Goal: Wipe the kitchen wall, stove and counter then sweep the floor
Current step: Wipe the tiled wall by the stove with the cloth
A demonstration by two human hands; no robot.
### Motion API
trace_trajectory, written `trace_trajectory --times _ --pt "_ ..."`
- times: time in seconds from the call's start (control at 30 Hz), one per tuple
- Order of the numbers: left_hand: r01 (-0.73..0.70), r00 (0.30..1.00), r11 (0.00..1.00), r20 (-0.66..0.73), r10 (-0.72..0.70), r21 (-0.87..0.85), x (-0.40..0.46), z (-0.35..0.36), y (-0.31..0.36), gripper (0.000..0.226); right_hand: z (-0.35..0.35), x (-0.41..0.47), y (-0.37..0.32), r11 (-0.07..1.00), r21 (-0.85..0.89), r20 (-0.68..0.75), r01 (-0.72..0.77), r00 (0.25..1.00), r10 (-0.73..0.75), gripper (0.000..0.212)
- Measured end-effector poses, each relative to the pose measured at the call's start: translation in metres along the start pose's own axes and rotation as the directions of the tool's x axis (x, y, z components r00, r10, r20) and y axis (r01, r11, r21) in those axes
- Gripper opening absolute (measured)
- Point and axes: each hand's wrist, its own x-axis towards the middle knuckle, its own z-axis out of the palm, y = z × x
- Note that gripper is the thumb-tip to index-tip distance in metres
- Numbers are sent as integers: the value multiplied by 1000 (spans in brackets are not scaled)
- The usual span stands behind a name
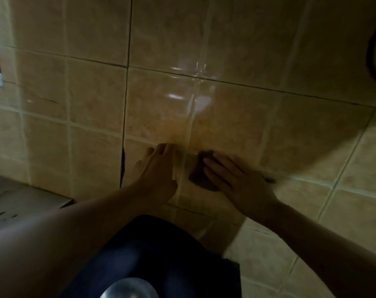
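wall: beige glossy tiles (236, 50) fill most of the frame, pale grout lines, a dark crack lower left of centre, bright glare at centre.
cloth: small dark pad (198, 174), flat against the wall just right of centre, partly under my fingers.
stain: orange-brown smear (178, 131) just above the cloth.

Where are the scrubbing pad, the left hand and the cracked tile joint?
scrubbing pad (198, 175): head view, its exposed left half.
left hand (155, 168): head view, its back.
cracked tile joint (123, 166): head view, dark gap.

Dark pad (201, 174) on tiled wall (92, 91)
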Motion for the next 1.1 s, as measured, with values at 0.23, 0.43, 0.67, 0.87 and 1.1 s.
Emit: trace_trajectory --times 0.23,0.43,0.67,0.87,1.1 --pt "-113 988 992 -110 107 -51 3 6 42 76 -40 12 82 941 -68 -173 -332 933 316 38" --pt "-126 989 991 -84 122 -50 -8 36 68 81 -35 -73 35 998 37 -49 -54 997 56 36" --pt "-170 982 982 -95 163 -76 -14 48 106 79 -71 -70 115 922 -62 -145 -382 918 370 32" --pt "-231 971 971 -74 226 -61 -25 66 135 68 -53 -135 55 971 4 72 -239 969 238 48" --pt "-252 962 968 -103 251 7 -24 69 150 75 -83 -111 115 856 -146 5 -496 865 502 55"
